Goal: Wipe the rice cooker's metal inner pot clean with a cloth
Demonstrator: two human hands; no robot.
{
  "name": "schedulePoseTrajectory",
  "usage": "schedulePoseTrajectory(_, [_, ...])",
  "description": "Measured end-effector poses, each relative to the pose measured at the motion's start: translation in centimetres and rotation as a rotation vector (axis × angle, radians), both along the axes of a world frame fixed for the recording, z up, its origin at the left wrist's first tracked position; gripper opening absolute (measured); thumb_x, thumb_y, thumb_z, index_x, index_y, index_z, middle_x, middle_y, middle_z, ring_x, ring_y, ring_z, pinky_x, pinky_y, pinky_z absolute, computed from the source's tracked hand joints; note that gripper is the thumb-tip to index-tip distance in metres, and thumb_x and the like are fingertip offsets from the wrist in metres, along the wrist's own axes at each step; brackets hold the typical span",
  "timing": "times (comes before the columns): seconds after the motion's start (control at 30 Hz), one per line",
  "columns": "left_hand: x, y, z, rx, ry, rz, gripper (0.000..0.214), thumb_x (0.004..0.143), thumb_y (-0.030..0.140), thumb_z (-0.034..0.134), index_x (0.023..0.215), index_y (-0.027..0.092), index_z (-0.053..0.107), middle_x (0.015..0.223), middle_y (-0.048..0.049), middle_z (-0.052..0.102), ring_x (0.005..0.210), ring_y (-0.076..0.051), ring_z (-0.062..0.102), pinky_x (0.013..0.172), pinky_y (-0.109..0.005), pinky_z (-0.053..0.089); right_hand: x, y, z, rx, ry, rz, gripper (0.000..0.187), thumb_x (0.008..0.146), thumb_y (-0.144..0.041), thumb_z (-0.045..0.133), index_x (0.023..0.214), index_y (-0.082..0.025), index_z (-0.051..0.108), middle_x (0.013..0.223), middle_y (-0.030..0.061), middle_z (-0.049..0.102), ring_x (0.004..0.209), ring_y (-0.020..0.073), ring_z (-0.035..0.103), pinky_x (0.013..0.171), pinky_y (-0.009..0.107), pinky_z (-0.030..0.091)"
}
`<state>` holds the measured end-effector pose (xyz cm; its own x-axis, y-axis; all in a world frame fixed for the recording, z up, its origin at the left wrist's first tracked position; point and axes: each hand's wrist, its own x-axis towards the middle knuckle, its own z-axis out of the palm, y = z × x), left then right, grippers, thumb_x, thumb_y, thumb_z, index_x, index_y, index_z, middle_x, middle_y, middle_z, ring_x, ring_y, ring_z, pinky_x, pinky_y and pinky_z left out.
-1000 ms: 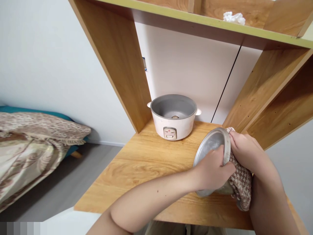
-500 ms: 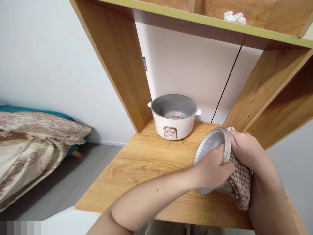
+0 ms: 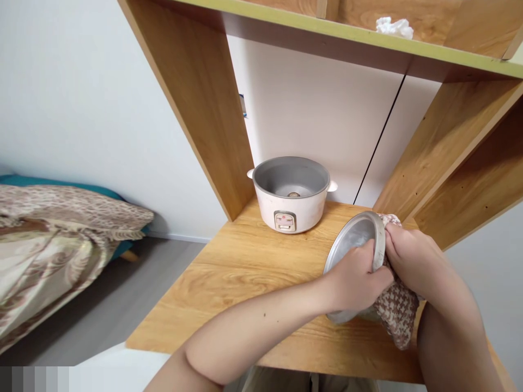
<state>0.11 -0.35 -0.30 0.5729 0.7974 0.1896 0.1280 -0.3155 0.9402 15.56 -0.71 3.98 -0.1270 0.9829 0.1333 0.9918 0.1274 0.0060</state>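
A round metal inner pot (image 3: 354, 237) is tipped on its side over the wooden table (image 3: 245, 272), its open mouth facing left. My left hand (image 3: 357, 280) grips its rim with fingers inside the pot. My right hand (image 3: 412, 258) presses a brown-and-white checked cloth (image 3: 394, 310) against the pot's outer wall. A white rice cooker body (image 3: 290, 193), lidless with a grey empty interior, stands at the back of the table, apart from both hands.
Slanted wooden side panels (image 3: 200, 103) and an upper shelf (image 3: 368, 41) frame the table. A crumpled white tissue (image 3: 394, 26) lies on that shelf. A bed with a patterned blanket (image 3: 53, 245) is at the left, over a grey floor.
My right hand and the cloth have shifted slightly along the pot's outer wall, and the cloth's hanging end has moved up. The pot and left hand have barely moved.
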Motion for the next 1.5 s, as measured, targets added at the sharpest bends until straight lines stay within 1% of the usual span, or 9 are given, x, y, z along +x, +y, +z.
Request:
schedulePoseTrajectory(0.1, [0.0,0.0,0.1,0.006,0.008,0.001,0.024,0.083,0.020,0.049,0.106,0.019,0.056,0.096,-0.0037,0.070,0.093,-0.025,0.065,0.083,-0.038,0.051,0.0,0.3,0.1,-0.030,0.027,-0.019,0.030,0.101,-0.027,0.031,0.077,-0.024,0.050,0.071,0.0025,0.060,0.059,0.0160,0.049,0.058,0.029,0.025])
schedulePoseTrajectory(0.3, [0.0,0.0,-0.2,0.015,0.020,0.010,0.019,0.084,0.021,0.048,0.102,0.019,0.056,0.089,-0.0024,0.068,0.084,-0.023,0.063,0.077,-0.036,0.051,-0.1,1.9,0.7,-0.075,0.080,-0.057,0.035,0.102,-0.030,0.028,0.079,-0.023,0.053,0.076,0.0039,0.064,0.066,0.0178,0.054,0.061,0.029,0.028])
schedulePoseTrajectory(0.57, [-0.1,-0.2,0.4,0.005,0.022,-0.008,0.015,0.081,0.020,0.050,0.095,0.020,0.052,0.083,-0.0012,0.064,0.085,-0.023,0.062,0.072,-0.034,0.048,0.1,0.3,0.0,-0.025,-0.026,-0.043,0.027,0.101,-0.026,0.033,0.081,-0.023,0.052,0.077,0.0047,0.064,0.063,0.0178,0.055,0.059,0.030,0.025])
schedulePoseTrajectory(0.77, [-0.1,-0.2,0.2,0.011,0.035,0.015,0.016,0.082,0.021,0.048,0.098,0.020,0.053,0.082,-0.0008,0.063,0.080,-0.022,0.060,0.072,-0.035,0.048,-0.4,1.8,0.7,-0.059,0.061,-0.106,0.037,0.103,-0.032,0.027,0.079,-0.024,0.054,0.080,0.0052,0.067,0.068,0.0189,0.058,0.061,0.029,0.027])
schedulePoseTrajectory(0.9, [-0.2,-0.2,0.2,0.007,0.062,0.004,0.012,0.082,0.024,0.049,0.093,0.020,0.051,0.082,-0.0012,0.063,0.082,-0.023,0.061,0.071,-0.035,0.047,0.0,1.4,0.5,-0.046,0.028,-0.058,0.034,0.101,-0.030,0.030,0.080,-0.023,0.055,0.075,0.0049,0.065,0.062,0.0177,0.055,0.059,0.029,0.027])
schedulePoseTrajectory(1.07, [-0.2,-0.3,0.3,-0.014,0.065,-0.005,0.020,0.081,0.024,0.050,0.100,0.019,0.054,0.087,-0.0023,0.066,0.085,-0.024,0.062,0.075,-0.036,0.048,0.4,-0.1,0.0,-0.014,0.006,-0.018,0.030,0.101,-0.027,0.032,0.080,-0.023,0.053,0.073,0.0038,0.063,0.059,0.0165,0.053,0.058,0.030,0.026])
schedulePoseTrajectory(1.17, [-0.1,-0.3,0.2,-0.002,0.064,-0.001,0.022,0.082,0.023,0.050,0.102,0.019,0.055,0.087,-0.0024,0.066,0.085,-0.024,0.062,0.076,-0.036,0.049,0.3,0.4,0.3,-0.025,0.042,-0.034,0.035,0.103,-0.029,0.029,0.079,-0.023,0.055,0.074,0.0042,0.064,0.061,0.0168,0.054,0.059,0.030,0.027])
schedulePoseTrajectory(1.3, [-0.1,-0.2,0.0,0.016,0.087,0.022,0.016,0.084,0.025,0.050,0.099,0.019,0.054,0.082,-0.0018,0.063,0.084,-0.024,0.061,0.073,-0.035,0.048,0.2,1.9,0.7,-0.072,0.119,-0.051,0.035,0.102,-0.030,0.029,0.080,-0.024,0.055,0.082,0.0046,0.068,0.072,0.0189,0.060,0.063,0.029,0.031])
schedulePoseTrajectory(1.5, [0.0,-0.3,0.1,0.020,0.069,0.008,0.016,0.083,0.024,0.050,0.098,0.020,0.053,0.086,-0.0019,0.065,0.085,-0.024,0.062,0.077,-0.037,0.049,0.5,1.2,0.3,-0.050,0.055,-0.038,0.036,0.103,-0.032,0.027,0.078,-0.024,0.052,0.072,0.0036,0.062,0.060,0.0171,0.054,0.060,0.029,0.030])
